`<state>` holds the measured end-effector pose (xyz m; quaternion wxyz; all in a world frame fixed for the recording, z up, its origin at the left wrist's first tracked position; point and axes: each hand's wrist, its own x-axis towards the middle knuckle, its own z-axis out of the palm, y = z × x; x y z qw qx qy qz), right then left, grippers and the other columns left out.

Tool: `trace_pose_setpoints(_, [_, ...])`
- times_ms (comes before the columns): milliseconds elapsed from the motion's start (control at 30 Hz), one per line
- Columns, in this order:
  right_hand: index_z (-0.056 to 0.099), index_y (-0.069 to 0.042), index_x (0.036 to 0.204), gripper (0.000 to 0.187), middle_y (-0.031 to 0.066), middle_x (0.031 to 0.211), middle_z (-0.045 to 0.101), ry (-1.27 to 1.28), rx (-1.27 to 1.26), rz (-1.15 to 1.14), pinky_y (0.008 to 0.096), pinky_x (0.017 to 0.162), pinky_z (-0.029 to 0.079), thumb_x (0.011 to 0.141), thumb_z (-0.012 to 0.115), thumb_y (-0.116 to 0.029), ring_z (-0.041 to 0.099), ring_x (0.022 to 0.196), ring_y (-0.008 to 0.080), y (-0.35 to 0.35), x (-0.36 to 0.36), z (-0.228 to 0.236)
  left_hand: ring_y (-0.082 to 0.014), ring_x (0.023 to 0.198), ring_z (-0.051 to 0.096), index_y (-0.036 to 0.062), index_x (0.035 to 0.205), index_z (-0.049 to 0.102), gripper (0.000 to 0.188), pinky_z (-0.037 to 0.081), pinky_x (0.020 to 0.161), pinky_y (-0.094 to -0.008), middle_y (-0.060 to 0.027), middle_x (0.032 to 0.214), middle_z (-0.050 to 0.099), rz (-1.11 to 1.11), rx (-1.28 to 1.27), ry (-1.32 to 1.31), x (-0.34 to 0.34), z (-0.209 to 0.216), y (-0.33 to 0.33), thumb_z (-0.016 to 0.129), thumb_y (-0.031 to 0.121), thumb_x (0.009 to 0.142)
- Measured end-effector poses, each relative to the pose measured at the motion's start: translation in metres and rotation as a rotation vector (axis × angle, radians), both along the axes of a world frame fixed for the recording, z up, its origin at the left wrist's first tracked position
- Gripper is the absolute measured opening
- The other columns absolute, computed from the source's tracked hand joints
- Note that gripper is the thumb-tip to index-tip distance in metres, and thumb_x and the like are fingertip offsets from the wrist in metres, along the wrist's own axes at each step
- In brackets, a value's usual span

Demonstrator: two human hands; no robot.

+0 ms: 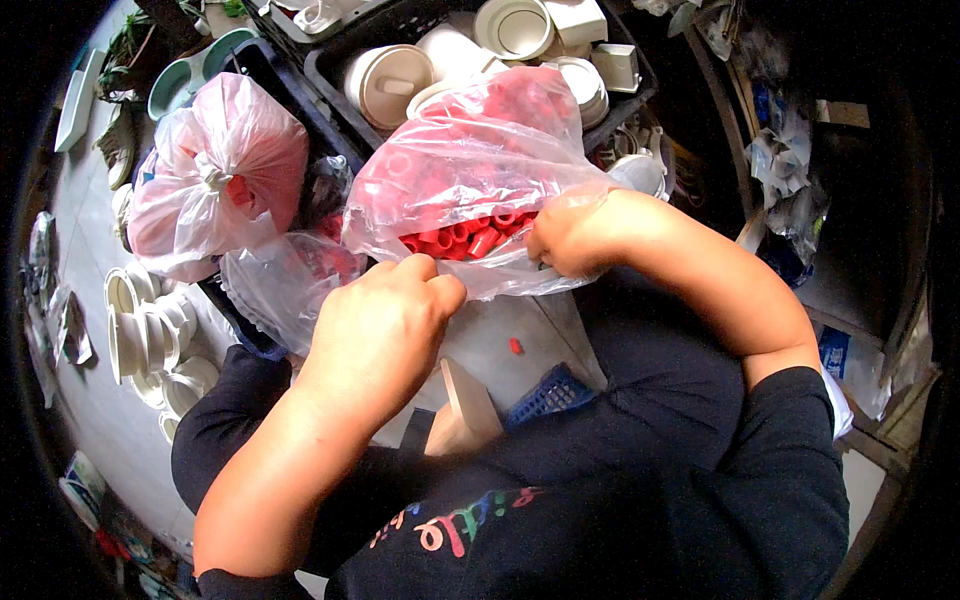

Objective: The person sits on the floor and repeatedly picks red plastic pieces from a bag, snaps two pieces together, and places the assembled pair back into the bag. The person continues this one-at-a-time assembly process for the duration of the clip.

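Observation:
A clear plastic bag (470, 165) full of small red tube-shaped plastic pieces (465, 238) lies before me, its mouth facing my body. My left hand (385, 305) is closed on the near left edge of the mouth, knuckles up. On the other side my right hand (578, 235) grips the right edge, with its fingers curled into the plastic. Between both hands the opening is spread, and the red pieces show inside. Some of the bag's near rim hangs loose below them.
A knotted bag (215, 175) with red contents stands at the left. Behind lies a black crate (325, 75) of white plastic fittings (515, 30). White ring fittings (150, 335) sit on the floor at left. One red piece (516, 346) lies near a blue basket (548, 393).

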<state>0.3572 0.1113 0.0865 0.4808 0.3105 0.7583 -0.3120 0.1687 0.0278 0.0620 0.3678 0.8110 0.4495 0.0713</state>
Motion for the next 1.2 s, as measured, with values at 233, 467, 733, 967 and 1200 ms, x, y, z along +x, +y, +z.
trace_pose_setpoints(233, [0.061, -0.016, 0.104, 0.034, 0.0151, 0.095, 0.061, -0.104, -0.068, 0.042, 0.0384, 0.077, 0.045, 0.072, 0.050, -0.013, 0.059, 0.090, 0.0284, -0.010, 0.006, -0.034, -0.0300, 0.074, 0.057, 0.0074, 0.075, 0.056, 0.005, 0.047, 0.062, -0.0385, -0.0106, 0.076, 0.055, -0.004, 0.005, 0.051, -0.003, 0.000, 0.000, 0.053, 0.009, 0.071])
trace_pose_setpoints(467, [0.059, -0.017, 0.108, 0.036, 0.0157, 0.100, 0.059, -0.036, 0.151, 0.120, 0.0382, 0.079, 0.044, 0.072, 0.051, -0.012, 0.057, 0.093, 0.0283, -0.004, 0.000, -0.055, -0.0301, 0.073, 0.057, 0.0068, 0.075, 0.056, 0.006, 0.047, 0.062, -0.0386, -0.0111, 0.076, 0.055, -0.015, 0.012, 0.073, -0.004, -0.003, 0.000, 0.052, 0.009, 0.071])
trace_pose_setpoints(733, [0.057, -0.011, 0.107, 0.035, 0.0196, 0.097, 0.059, 0.606, 0.235, -0.416, 0.0408, 0.077, 0.045, 0.072, 0.051, -0.010, 0.058, 0.088, 0.0341, 0.019, 0.012, -0.042, -0.0290, 0.075, 0.057, 0.0055, 0.071, 0.054, 0.005, 0.048, 0.061, -0.0394, -0.0114, 0.076, 0.053, 0.001, 0.049, 0.075, -0.002, -0.007, 0.002, 0.051, 0.009, 0.071])
trace_pose_setpoints(967, [0.060, -0.012, 0.100, 0.028, 0.0158, 0.091, 0.061, 0.282, 0.190, -0.267, 0.0383, 0.075, 0.045, 0.073, 0.053, -0.009, 0.058, 0.087, 0.0317, 0.018, 0.025, -0.032, -0.0301, 0.076, 0.057, 0.0075, 0.076, 0.057, 0.007, 0.047, 0.063, -0.0389, -0.0110, 0.079, 0.055, 0.002, 0.007, 0.061, 0.004, -0.007, 0.000, 0.052, 0.007, 0.071])
trace_pose_setpoints(1200, [0.066, -0.007, 0.093, 0.025, 0.0102, 0.097, 0.063, -0.122, 0.159, 0.031, 0.0365, 0.079, 0.047, 0.071, 0.055, -0.012, 0.059, 0.092, 0.0258, 0.001, 0.033, -0.045, -0.0301, 0.076, 0.057, 0.0081, 0.078, 0.057, 0.008, 0.047, 0.063, -0.0385, -0.0106, 0.080, 0.056, 0.029, 0.057, 0.028, 0.007, -0.005, 0.005, 0.052, 0.008, 0.071])
